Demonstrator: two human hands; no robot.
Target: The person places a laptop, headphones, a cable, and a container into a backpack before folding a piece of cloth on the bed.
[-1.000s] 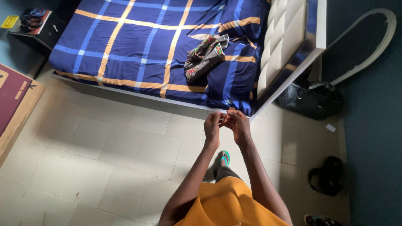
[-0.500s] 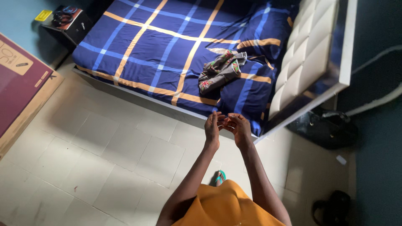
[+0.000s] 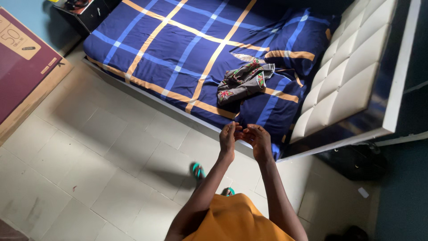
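The left hand (image 3: 228,137) and right hand (image 3: 258,142) meet in front of the body, fingers curled and tips touching; whether they pinch anything small, I cannot tell. The crumpled patterned cloth (image 3: 244,81) lies at twelve o'clock from the hands, apart from them, on the bed (image 3: 178,49). Something tiny could slip from the fingers onto the glossy tiled floor (image 3: 89,169). The cloth looks soft and limp; the checked bedsheet is smooth, the headboard (image 3: 352,85) padded and tufted.
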